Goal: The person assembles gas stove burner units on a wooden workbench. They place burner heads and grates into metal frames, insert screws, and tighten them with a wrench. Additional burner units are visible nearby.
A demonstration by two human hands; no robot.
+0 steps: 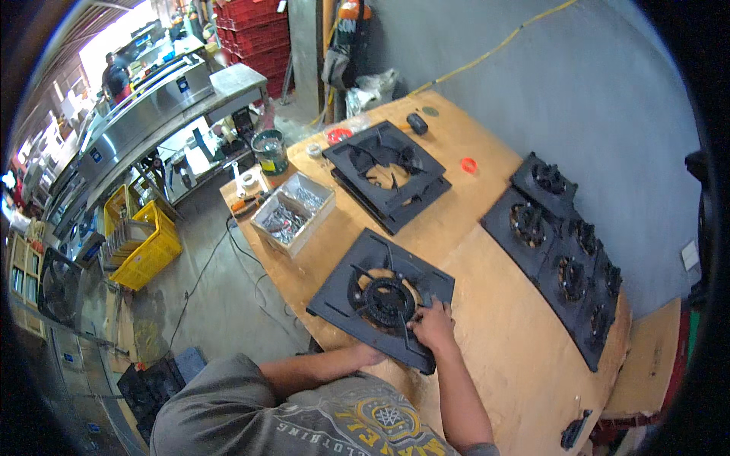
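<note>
A black square stove top [334, 300] with a pot support lies on the wooden table in front of me. A round black burner ring [388, 299] sits in its middle opening. My right hand [433, 328] is over the right side of this stove top, fingers curled together beside the ring; what they pinch is too small to make out. At the near edge, my left hand [368, 354] reaches to the stove top's underside, its fingers hidden beneath. Farther back, more black stove tops [422, 156] are stacked.
A divided box of screws and bolts [328, 204] stands at the table's left edge, near orange-handled tools [245, 203] and a dark bucket [270, 152]. Several burner assemblies [544, 243] line the right side. A black mallet head [417, 123] and red ring [468, 165] lie farther back.
</note>
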